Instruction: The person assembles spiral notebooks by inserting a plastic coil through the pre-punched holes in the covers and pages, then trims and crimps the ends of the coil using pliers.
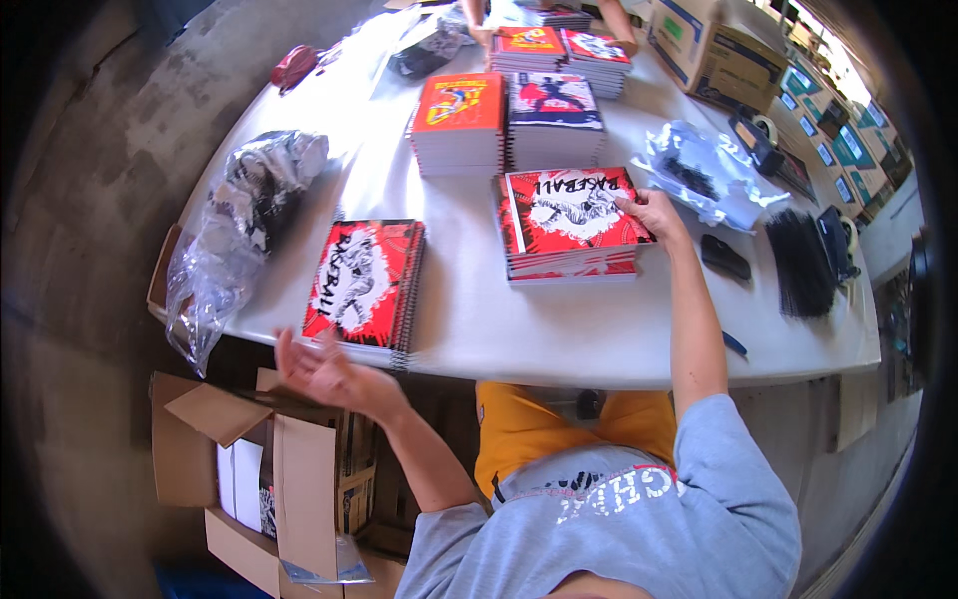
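- Grey T-shirt [629,519]: nearest the head camera.
- Right hand [654,215]: pinching top red notebook [584,208] by its right edge, over red pile [571,268].
- Left hand [334,377]: fingers spread, blurred, near left red notebook [367,270]; contact unclear.
- Handling, judged: firm grip, edges squared.

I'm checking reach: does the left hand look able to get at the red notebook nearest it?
Probably yes: the left hand looks empty near the red notebook, with nothing visible between them.

White table [459,314] under notebook stacks [571,264]
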`<state>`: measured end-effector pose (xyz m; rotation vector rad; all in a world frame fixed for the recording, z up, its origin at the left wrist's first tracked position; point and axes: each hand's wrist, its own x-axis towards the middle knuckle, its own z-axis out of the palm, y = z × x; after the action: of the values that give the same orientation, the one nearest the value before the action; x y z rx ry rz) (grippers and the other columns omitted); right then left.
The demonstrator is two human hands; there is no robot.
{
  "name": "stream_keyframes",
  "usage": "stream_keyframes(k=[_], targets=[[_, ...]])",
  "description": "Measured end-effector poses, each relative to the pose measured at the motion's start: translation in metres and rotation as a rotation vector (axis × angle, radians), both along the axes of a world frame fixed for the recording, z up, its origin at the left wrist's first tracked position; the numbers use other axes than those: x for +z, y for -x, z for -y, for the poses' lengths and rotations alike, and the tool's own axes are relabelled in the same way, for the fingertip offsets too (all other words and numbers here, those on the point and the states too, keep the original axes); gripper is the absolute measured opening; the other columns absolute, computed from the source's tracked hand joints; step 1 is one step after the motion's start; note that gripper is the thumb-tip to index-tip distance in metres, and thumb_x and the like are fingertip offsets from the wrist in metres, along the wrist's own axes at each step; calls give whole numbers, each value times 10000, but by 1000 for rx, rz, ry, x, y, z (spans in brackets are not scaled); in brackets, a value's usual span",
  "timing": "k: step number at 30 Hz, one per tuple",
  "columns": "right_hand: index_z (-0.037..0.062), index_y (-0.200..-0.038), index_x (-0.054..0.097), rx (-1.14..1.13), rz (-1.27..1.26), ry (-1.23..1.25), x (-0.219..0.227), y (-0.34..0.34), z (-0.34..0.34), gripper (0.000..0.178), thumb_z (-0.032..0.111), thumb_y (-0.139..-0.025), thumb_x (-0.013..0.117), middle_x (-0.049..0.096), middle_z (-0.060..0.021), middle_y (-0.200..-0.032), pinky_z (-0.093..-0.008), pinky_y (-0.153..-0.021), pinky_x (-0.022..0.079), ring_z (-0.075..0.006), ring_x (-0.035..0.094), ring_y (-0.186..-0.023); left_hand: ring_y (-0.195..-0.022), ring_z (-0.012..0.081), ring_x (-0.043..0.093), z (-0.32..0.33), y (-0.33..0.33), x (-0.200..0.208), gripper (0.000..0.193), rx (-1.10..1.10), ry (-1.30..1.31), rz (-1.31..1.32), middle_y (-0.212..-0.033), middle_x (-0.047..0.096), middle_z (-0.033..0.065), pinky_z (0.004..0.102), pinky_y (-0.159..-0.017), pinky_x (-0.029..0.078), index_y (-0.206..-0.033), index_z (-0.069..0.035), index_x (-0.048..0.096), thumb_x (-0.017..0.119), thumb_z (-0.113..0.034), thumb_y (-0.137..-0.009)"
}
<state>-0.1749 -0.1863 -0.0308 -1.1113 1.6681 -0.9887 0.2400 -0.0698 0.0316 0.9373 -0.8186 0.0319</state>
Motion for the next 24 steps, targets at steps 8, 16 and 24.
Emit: stream_keyframes(k=[8, 16, 24], targets=[[17, -1074, 509, -163, 266, 840, 34, -3, -124, 389, -50, -730, 678, 622, -60, -950, -250, -700, 508, -114, 600, -781, -1284, 240, 317, -14, 151, -17, 730, -791, -409, 13, -1349, 325, 141, 365, -1091, 151, -1397, -21, 222, 537, 89, -747], [86, -861, 473, 82, 136, 455, -30, -15, -193, 319, 3, -698, 734, 585, -21, -843, -236, -721, 468, -61, 556, -810, -1088, 261, 382, -53, 199, -95, 672, -784, -649, 279, -1167, 355, 148, 345, -963, 304, -1249, 14, 237, 638, 19, -710], [79, -967, 547, 168, 36, 465, -24, 2, -188, 391, 115, -653, 778, 633, -2, -849, -296, -734, 487, -177, 612, -797, -1086, 208, 505, -57, 258, -14, 352, -271, -339, 1333, -929, 572, 29, 530, -1065, 138, -1086, -154, 562, 680, -252, -769]])
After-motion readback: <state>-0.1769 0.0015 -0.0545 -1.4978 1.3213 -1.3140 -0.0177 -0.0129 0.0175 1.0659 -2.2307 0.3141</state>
